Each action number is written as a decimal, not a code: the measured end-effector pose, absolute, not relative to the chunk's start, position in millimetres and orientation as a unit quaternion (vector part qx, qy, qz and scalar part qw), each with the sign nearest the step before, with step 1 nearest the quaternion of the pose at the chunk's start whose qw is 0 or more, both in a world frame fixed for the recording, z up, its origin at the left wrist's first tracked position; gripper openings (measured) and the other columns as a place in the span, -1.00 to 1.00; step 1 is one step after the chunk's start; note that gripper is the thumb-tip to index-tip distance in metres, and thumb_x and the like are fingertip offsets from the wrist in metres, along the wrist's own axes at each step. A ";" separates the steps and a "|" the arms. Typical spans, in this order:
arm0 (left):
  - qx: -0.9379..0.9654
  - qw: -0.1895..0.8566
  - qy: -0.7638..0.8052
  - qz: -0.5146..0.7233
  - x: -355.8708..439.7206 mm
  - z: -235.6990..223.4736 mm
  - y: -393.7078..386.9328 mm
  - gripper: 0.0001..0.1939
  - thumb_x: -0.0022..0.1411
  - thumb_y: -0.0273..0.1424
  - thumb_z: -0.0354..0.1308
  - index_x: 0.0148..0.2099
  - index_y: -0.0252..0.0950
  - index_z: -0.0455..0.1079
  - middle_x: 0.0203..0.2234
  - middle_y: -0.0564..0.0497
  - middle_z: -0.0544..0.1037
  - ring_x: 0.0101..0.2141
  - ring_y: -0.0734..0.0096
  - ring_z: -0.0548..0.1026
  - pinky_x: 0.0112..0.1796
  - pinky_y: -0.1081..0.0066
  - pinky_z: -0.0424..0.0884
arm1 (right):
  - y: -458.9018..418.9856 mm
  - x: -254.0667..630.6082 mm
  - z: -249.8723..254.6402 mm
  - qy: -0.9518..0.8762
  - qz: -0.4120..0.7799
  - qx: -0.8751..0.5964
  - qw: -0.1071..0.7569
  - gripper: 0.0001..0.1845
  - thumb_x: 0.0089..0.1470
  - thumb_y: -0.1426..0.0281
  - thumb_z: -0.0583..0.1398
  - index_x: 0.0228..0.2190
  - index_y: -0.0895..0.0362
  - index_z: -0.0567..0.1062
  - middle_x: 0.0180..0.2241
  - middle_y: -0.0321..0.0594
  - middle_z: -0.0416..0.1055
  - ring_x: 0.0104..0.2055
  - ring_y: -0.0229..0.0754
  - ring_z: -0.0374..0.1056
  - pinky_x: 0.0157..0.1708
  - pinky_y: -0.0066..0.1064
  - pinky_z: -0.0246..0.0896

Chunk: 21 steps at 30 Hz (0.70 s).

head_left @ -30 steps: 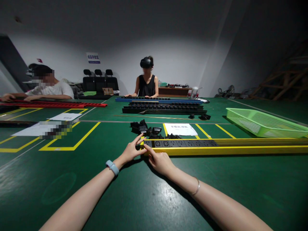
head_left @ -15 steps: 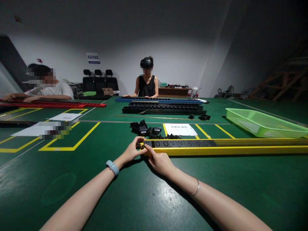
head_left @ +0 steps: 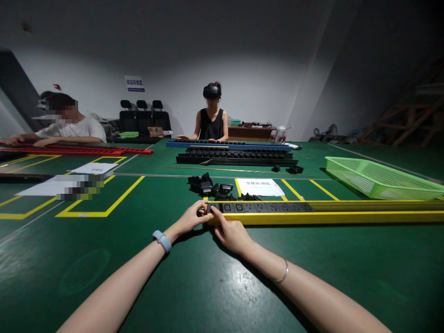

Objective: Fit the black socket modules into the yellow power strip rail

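A long yellow rail [head_left: 312, 218] lies across the table with a row of black socket modules [head_left: 262, 207] in its channel. At its left end my left hand [head_left: 190, 219] is closed, thumb and fingers curled round the endmost socket module [head_left: 214, 207]. My right hand [head_left: 231, 233] is closed on the rail's near wall, its index fingertip on that same end module. Part of the rail's end is hidden behind my fingers. Just beyond it lies a pile of loose black modules [head_left: 204, 185].
A green basket [head_left: 374, 185] stands at the right, behind the rail. A paper sheet [head_left: 260, 187] lies beyond the sockets. Farther off are black rails [head_left: 239, 160] and a blue rail [head_left: 180, 144], with one person behind them. Another person works at red rails [head_left: 132, 151] on the left.
My left fingers have drawn in from above the rail's far corner and curled down round its end. My right index fingertip has shifted slightly right and up on the end module.
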<state>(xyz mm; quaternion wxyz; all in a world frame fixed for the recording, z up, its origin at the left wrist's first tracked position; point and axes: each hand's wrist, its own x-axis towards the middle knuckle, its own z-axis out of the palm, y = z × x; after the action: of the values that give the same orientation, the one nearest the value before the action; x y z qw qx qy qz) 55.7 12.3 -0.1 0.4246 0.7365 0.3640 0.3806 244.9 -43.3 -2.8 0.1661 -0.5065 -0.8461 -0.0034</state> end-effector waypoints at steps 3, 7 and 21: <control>0.738 0.423 0.365 0.379 54.9 -0.8 12.8 -0.68 0.10 -0.18 0.23 -0.33 -0.31 0.23 -0.17 -0.03 0.41 -0.29 0.43 0.40 -0.27 0.44 0.36 | -43.5 245.1 -2.8 -0.846 -0.001 -0.506 0.166 -0.31 0.20 0.36 0.01 0.29 0.17 -0.10 -0.37 -0.13 0.54 -0.42 -0.11 0.47 -0.39 -0.42 0.19; 0.752 0.400 0.366 0.374 53.3 -3.5 15.3 -0.70 0.12 -0.19 0.22 -0.25 -0.32 0.32 -0.11 -0.07 0.41 -0.22 0.36 0.42 -0.18 0.38 0.38 | -44.3 244.9 -0.5 -0.851 -0.004 -0.498 0.167 -0.29 0.22 0.34 0.01 0.30 0.14 -0.15 -0.38 -0.17 0.54 -0.44 -0.12 0.47 -0.41 -0.44 0.19; 0.795 0.344 0.366 0.340 50.9 -7.4 20.0 -0.62 0.18 -0.20 0.16 -0.02 -0.29 0.39 -0.02 -0.11 0.40 -0.02 0.23 0.39 0.00 0.30 0.33 | -45.2 244.0 7.3 -0.852 0.002 -0.500 0.153 -0.22 0.20 0.37 0.03 0.31 0.03 -0.26 -0.35 -0.22 0.56 -0.39 -0.12 0.47 -0.36 -0.42 0.23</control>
<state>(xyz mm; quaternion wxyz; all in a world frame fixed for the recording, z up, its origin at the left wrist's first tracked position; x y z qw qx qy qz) 50.9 20.0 -7.4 0.3436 0.7950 0.3660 0.3404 244.0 -45.2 7.3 0.1530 -0.5000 -0.8524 0.0015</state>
